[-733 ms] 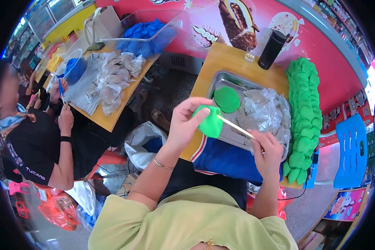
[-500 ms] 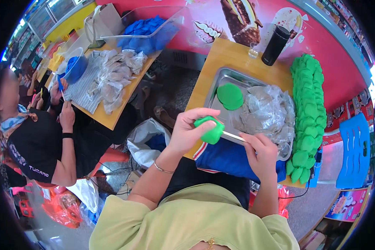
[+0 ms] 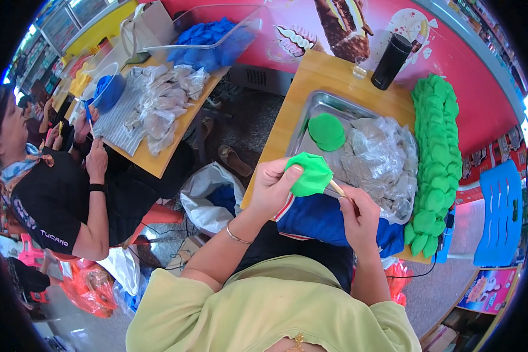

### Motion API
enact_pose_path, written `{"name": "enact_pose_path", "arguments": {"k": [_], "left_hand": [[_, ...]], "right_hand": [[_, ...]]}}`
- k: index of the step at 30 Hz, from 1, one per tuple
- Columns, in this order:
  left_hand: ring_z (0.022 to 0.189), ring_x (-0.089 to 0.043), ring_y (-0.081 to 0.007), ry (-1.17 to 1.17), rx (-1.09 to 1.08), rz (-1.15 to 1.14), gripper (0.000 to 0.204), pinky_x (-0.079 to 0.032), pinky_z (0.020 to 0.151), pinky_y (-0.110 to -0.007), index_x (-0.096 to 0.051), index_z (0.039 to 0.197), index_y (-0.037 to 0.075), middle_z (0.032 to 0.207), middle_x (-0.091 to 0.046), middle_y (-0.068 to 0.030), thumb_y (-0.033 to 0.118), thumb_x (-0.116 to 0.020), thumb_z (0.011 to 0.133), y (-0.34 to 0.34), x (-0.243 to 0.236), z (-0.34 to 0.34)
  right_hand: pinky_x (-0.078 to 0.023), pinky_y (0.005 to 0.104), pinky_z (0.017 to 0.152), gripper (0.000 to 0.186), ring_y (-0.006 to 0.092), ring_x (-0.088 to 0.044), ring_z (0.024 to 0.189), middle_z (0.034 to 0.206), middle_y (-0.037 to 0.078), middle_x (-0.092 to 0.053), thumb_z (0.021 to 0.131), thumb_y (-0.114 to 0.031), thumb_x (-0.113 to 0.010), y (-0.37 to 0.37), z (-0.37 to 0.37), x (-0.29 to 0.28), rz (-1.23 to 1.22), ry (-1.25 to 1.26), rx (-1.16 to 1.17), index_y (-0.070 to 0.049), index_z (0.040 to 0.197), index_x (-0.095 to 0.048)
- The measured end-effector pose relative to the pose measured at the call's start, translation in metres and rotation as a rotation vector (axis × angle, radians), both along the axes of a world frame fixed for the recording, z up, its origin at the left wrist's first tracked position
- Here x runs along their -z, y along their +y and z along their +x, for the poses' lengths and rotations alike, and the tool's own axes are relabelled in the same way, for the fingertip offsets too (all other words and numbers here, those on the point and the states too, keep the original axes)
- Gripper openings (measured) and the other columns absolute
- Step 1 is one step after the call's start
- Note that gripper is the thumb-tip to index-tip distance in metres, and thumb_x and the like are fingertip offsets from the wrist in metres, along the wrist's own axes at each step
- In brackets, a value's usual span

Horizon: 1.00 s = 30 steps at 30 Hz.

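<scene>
Between the thumb and fingers of my left hand (image 3: 274,186) is a green petal-shaped piece (image 3: 310,174), its scalloped edge spread out. My right hand (image 3: 361,212) pinches a thin wooden stick (image 3: 337,188), whose far end touches or goes under the green piece; the contact is hidden. Beyond my hands lies a metal tray (image 3: 300,151). Inside it rest a few round green pieces (image 3: 327,131) and a heap of greyish pieces in clear plastic (image 3: 378,155). Along the table's right side runs a long stack of green petals (image 3: 434,158).
A black bottle (image 3: 391,61) and a small clear cup (image 3: 359,69) stand at the table's back. Blue cloth (image 3: 334,222) lies at the near edge. At left, a co-worker (image 3: 64,193) handles blue pieces at another table (image 3: 152,165). A white sack (image 3: 202,196) sits between the tables.
The green piece in my left hand has turned and opened out from a bunched shape into a wider, flatter one. The stick in my right hand now shows less of its length.
</scene>
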<state>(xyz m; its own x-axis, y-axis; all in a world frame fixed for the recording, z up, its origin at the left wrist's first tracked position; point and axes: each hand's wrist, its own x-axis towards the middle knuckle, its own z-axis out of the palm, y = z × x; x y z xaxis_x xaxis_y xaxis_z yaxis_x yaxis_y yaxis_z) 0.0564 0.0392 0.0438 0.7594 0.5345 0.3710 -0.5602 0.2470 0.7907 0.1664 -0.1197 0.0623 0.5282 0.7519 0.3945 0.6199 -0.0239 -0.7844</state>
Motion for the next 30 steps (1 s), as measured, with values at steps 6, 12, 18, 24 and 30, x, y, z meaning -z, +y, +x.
{"name": "enact_pose_path", "arguments": {"k": [6, 12, 18, 24, 30], "left_hand": [[0.09, -0.058, -0.0147, -0.011, -0.181, 0.272, 0.025, -0.047, 0.078, -0.026, -0.065, 0.092, -0.005, 0.097, -0.058, -0.0092, 0.019, -0.057, 0.09, 0.008, -0.003, 0.0], [0.074, -0.052, -0.0061, 0.067, -0.103, 0.323, 0.01, -0.042, 0.063, -0.02, -0.066, 0.091, -0.003, 0.082, -0.057, -0.0024, 0.003, -0.061, 0.084, 0.009, -0.01, -0.007], [0.074, -0.055, -0.006, 0.045, -0.051, 0.11, 0.011, -0.044, 0.064, -0.02, -0.065, 0.09, -0.004, 0.08, -0.06, -0.0032, 0.003, -0.064, 0.081, 0.008, -0.017, -0.011], [0.077, -0.061, -0.0108, 0.218, 0.009, 0.277, 0.015, -0.049, 0.069, -0.024, -0.067, 0.092, -0.004, 0.084, -0.065, -0.0071, 0.0, -0.066, 0.078, 0.018, -0.026, -0.018], [0.077, -0.058, -0.0066, 0.179, 0.044, 0.224, 0.014, -0.046, 0.066, -0.02, -0.066, 0.092, -0.002, 0.084, -0.063, -0.0038, 0.003, -0.067, 0.079, 0.008, -0.028, -0.016]], "right_hand": [[-0.045, 0.0312, 0.06, 0.019, 0.0258, -0.058, 0.067, 0.078, 0.013, -0.062, 0.078, 0.0, -0.061, 0.0, 0.002, 0.0, -0.039, -0.073, -0.054, -0.003, 0.097, -0.064], [-0.046, 0.0302, 0.061, 0.019, 0.0242, -0.059, 0.068, 0.08, 0.013, -0.063, 0.077, 0.001, -0.061, 0.0, 0.002, 0.007, -0.023, 0.056, -0.08, -0.002, 0.096, -0.064], [-0.045, 0.0298, 0.059, 0.019, 0.0232, -0.059, 0.065, 0.078, 0.013, -0.062, 0.077, 0.0, -0.061, 0.001, 0.003, 0.007, -0.009, 0.048, -0.115, -0.003, 0.096, -0.065], [-0.045, 0.0309, 0.058, 0.02, 0.0248, -0.059, 0.065, 0.076, 0.012, -0.062, 0.078, -0.001, -0.062, 0.001, 0.007, 0.002, -0.036, -0.147, -0.087, -0.004, 0.098, -0.066], [-0.044, 0.0294, 0.057, 0.021, 0.0237, -0.057, 0.063, 0.074, 0.011, -0.061, 0.078, -0.002, -0.062, 0.001, 0.003, 0.009, -0.015, 0.265, -0.156, -0.004, 0.098, -0.066]]}}
